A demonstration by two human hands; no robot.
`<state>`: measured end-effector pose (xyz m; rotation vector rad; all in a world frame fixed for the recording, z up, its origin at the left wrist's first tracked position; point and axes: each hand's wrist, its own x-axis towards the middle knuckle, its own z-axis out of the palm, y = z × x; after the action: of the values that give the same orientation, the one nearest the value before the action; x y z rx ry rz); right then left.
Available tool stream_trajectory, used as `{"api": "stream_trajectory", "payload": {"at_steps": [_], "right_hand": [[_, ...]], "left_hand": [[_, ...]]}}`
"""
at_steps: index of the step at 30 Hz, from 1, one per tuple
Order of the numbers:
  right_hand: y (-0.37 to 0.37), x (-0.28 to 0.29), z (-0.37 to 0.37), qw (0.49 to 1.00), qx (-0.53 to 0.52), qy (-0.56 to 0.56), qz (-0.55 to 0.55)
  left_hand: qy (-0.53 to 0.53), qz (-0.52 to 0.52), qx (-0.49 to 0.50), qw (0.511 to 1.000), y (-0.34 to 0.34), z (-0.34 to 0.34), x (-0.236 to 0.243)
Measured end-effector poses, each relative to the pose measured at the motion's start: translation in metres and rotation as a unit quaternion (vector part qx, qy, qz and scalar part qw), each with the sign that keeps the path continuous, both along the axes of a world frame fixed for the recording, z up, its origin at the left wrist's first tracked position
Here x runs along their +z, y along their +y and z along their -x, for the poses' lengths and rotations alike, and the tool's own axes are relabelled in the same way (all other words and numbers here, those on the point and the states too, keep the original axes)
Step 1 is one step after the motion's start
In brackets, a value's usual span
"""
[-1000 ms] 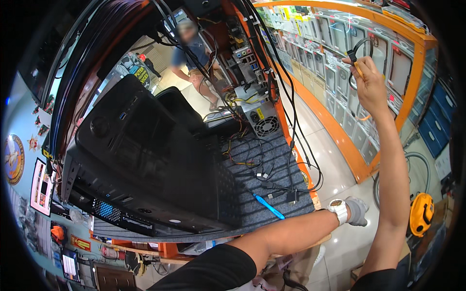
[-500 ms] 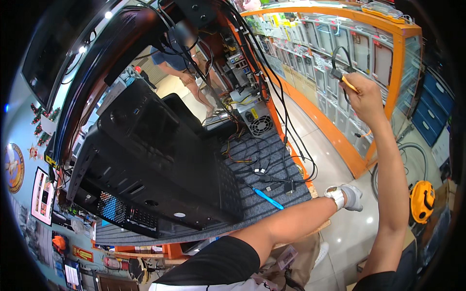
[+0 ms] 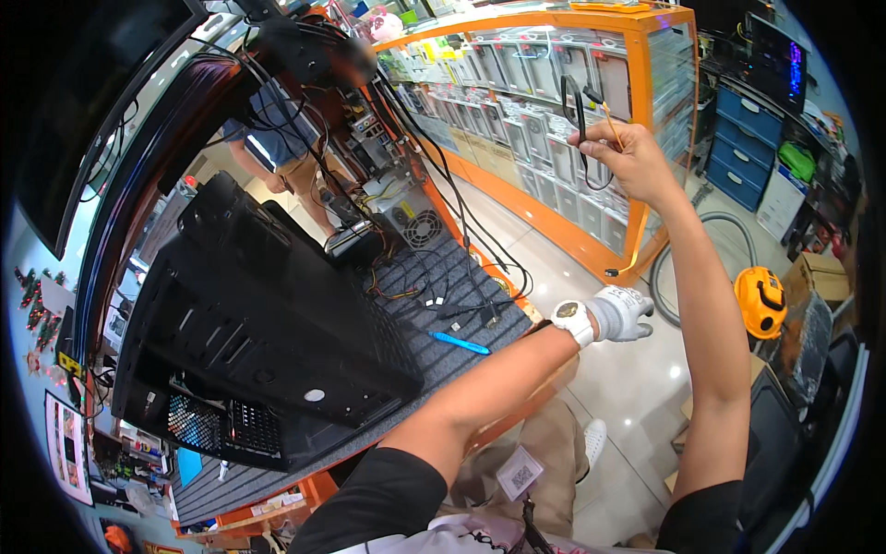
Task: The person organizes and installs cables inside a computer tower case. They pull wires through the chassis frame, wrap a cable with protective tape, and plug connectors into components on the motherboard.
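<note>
My bare right hand [image 3: 630, 159] is raised in front of the glass showcase, its fingers pinched on a thin cable. A black part of this cable [image 3: 567, 97] loops above the fingers. An orange-yellow strand [image 3: 637, 242] hangs below the hand and ends in a small dark connector [image 3: 612, 272]. My left hand [image 3: 620, 314], in a grey-white glove below a white wristwatch [image 3: 572, 321], hangs past the bench edge. Its fingers are apart and loosely bent, with nothing visible in them. A black computer case [image 3: 277, 305] lies on the bench to the left.
A blue pen-like tool [image 3: 459, 343] and loose cables [image 3: 480, 309] lie on the striped grey mat [image 3: 369, 415]. A power supply [image 3: 411, 220] stands at the bench's far end. Another person [image 3: 277, 138] stands beyond. A yellow vacuum cleaner [image 3: 760, 303] sits on the floor at right.
The view has shifted, so the bench and showcase appear further left. The cable's black loop and orange-yellow strand now hang more spread out from my right hand. My gloved left hand's fingers show more.
</note>
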<state>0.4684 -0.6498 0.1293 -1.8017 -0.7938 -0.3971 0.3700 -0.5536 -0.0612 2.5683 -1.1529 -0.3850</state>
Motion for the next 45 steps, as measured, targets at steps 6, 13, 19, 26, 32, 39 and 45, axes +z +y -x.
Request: {"api": "stream_trajectory", "payload": {"at_steps": [6, 13, 19, 26, 32, 39, 45], "right_hand": [[-0.009, 0.012, 0.025, 0.999, 0.036, 0.034, 0.005], [-0.020, 0.026, 0.054, 0.998, 0.047, 0.047, -0.010], [-0.011, 0.062, 0.093, 0.997, -0.002, 0.080, 0.002], [-0.030, 0.070, 0.116, 0.999, -0.034, -0.020, 0.016], [-0.009, 0.094, 0.173, 0.997, -0.053, -0.010, 0.061], [-0.002, 0.135, 0.234, 0.993, -0.088, -0.046, 0.064], [0.020, 0.162, 0.284, 0.991, -0.084, -0.098, 0.046]], "left_hand": [[-0.043, -0.002, 0.008, 0.999, 0.052, 0.118, 0.057], [-0.171, 0.163, 0.022, 0.972, 0.149, 0.259, 0.073], [-0.216, 0.128, 0.212, 0.945, 0.233, 0.373, 0.082], [-0.300, 0.049, 0.338, 0.891, 0.277, 0.446, 0.035], [-0.254, 0.075, 0.382, 0.885, 0.285, 0.459, 0.018], [-0.254, 0.072, 0.373, 0.889, 0.294, 0.467, 0.012], [-0.277, 0.058, 0.357, 0.890, 0.299, 0.471, 0.010]]}}
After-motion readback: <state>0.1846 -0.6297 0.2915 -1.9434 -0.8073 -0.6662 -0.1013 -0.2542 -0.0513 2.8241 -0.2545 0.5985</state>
